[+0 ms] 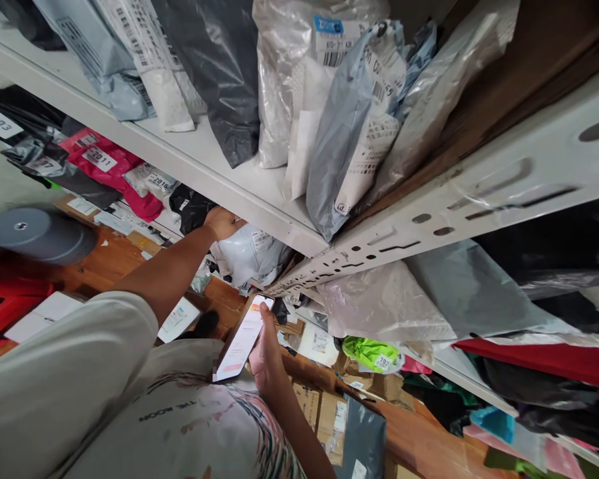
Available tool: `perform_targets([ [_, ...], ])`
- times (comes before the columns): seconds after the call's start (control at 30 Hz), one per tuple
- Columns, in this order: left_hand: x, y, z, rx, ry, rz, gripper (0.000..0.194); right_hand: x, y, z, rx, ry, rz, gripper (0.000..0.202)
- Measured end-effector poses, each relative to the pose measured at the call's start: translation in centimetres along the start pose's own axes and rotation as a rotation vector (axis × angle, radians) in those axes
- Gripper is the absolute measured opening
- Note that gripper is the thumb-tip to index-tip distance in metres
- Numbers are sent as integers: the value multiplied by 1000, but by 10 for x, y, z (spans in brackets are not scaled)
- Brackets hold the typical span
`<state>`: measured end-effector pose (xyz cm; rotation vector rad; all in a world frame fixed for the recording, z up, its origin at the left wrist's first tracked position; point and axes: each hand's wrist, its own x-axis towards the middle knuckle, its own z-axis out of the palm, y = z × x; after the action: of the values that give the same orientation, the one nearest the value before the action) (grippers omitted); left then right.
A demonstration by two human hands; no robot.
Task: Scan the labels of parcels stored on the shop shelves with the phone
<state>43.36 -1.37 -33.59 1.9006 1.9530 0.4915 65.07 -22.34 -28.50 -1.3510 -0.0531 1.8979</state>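
My right hand is wrapped round a smartphone with a lit screen, the thumb lying over its upper edge. My left arm stretches to the lower shelf on the left. There my left hand is among bagged parcels, its fingers mostly hidden under the upper shelf's edge. Just beside and below it sits a pale grey parcel bag with a printed label. A black parcel bag lies on its other side. Whether the left hand grips either one cannot be seen.
Mailer bags stand on the white upper shelf, close overhead. A perforated metal post runs between the racks. More parcels fill the right shelves, including a bright green bag. Cardboard boxes and a grey bin are on the floor.
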Motion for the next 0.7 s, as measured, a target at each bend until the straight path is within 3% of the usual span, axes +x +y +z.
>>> perform_targets([
  [0.13,0,0,0,55,21,12,43,3,5,1,-6,34,-22,40],
  [0.33,1,-1,2,83,24,24,44,-2,6,3,9,-90,-81,39],
  [0.53,0,-1,1,103,-1,17,42,-14,11,-7,-85,-139,-152,24],
  [0.7,-1,0,0,106,-21,8,43,-15,15,-13,-179,-176,-242,29],
])
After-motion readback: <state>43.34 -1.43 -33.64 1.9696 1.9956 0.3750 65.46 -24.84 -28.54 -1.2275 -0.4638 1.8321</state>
